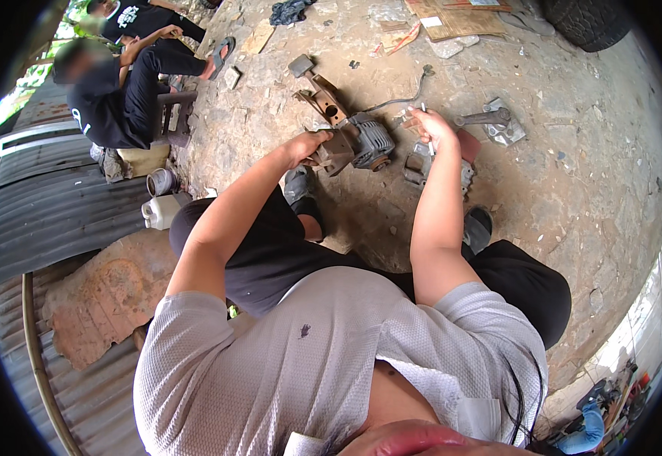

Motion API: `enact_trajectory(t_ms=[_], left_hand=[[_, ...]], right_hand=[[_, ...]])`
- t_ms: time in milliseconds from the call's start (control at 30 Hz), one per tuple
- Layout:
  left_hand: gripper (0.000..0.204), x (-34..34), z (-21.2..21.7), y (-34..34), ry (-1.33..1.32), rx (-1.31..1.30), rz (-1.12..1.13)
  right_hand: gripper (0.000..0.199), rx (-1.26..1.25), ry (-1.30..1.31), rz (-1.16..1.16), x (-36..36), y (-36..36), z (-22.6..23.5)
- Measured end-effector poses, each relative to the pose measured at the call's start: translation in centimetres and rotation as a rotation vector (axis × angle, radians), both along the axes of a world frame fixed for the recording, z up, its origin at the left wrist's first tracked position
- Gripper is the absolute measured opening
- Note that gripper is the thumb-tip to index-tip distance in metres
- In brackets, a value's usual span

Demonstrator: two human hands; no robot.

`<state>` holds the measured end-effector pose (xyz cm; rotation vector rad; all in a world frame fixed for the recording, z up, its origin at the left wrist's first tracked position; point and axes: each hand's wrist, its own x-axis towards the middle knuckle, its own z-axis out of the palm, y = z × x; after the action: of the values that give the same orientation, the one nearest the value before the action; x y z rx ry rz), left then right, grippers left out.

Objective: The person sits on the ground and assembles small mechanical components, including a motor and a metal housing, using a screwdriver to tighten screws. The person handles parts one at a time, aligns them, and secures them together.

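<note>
Grips: we see the left hand (307, 149) clasping a rusty block (337, 157) beside an alternator (371, 142), the right hand (437, 126) pinching a pale stick (423, 109).

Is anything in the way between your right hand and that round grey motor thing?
Nothing I can see stands between the right hand and the round grey motor thing. The dark cable curves beyond that gap.

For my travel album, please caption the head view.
Left hand on a brown metal part, right hand near other machine parts.
</note>
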<state>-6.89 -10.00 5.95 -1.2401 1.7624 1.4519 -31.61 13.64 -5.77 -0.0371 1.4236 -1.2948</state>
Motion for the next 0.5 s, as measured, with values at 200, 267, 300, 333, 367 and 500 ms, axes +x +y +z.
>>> enact_trajectory(t_ms=[200,267,300,333,367,500], left_hand=[[0.053,1.6,-0.9,-1.8,-0.009,-0.114,-0.065],[0.052,3.4,-3.0,-3.7,0.030,-0.201,-0.068],[0.055,4.1,-3.6,-4.4,0.026,-0.244,-0.093],[0.058,4.9,-4.1,-5.0,0.022,-0.288,-0.118],[0.061,5.5,-4.3,-5.4,0.021,-0.325,-0.144],[0.060,7.8,-5.6,-7.0,0.026,-0.325,-0.146]], right_hand=[[0.034,-0.024,-0.012,-0.034,-0.3,-0.1,-0.4],[0.033,-0.048,-0.004,-0.035,-0.2,-0.8,-0.3],[0.033,-0.061,0.003,-0.032,-0.2,-1.0,-0.4],[0.032,-0.074,0.011,-0.029,-0.1,-1.2,-0.5],[0.032,-0.065,0.015,-0.036,0.0,-1.3,-0.7],[0.036,-0.050,0.028,-0.035,1.0,-2.4,-1.4]])
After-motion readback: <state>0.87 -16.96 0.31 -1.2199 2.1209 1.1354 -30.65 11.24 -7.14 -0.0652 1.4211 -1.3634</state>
